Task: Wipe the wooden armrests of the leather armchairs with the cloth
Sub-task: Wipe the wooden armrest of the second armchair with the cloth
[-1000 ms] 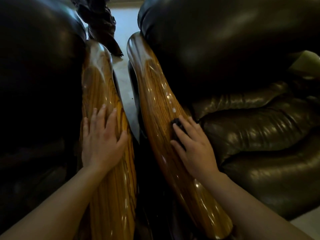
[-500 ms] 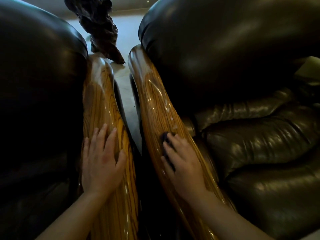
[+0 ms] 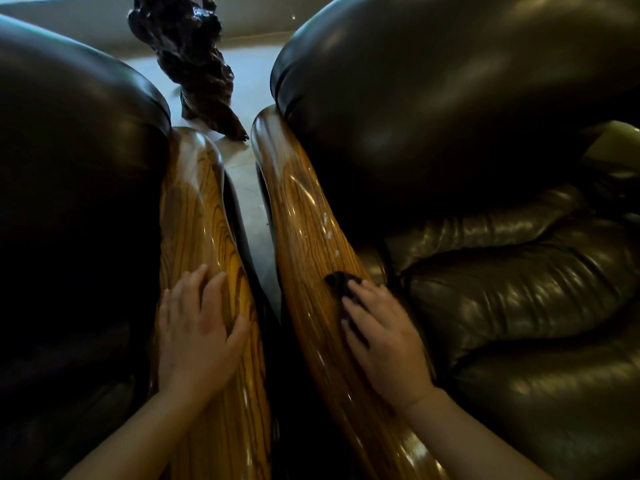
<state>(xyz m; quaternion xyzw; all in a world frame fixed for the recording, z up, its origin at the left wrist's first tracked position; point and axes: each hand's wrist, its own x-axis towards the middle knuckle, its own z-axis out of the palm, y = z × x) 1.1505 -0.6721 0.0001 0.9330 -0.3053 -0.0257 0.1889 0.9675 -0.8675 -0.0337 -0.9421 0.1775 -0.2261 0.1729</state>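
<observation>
Two glossy wooden armrests run side by side away from me. My left hand (image 3: 199, 327) lies flat, fingers spread, on the left armrest (image 3: 194, 209) and holds nothing. My right hand (image 3: 384, 337) presses a small dark cloth (image 3: 341, 284) onto the right armrest (image 3: 301, 209). Only the cloth's front edge shows beyond my fingertips; the remainder is hidden under my palm. A few pale droplets or specks sit on the right armrest just ahead of the cloth.
A dark leather armchair (image 3: 69, 168) fills the left and another (image 3: 485, 271) the right, its creased seat cushion beside my right hand. A narrow strip of pale floor (image 3: 252, 209) separates them. A dark gnarled wooden sculpture (image 3: 194, 57) stands on the floor beyond.
My right hand has slid the cloth back down the right armrest toward me and slightly inward. The view has tilted up, showing more of the sculpture. My left hand stays planted.
</observation>
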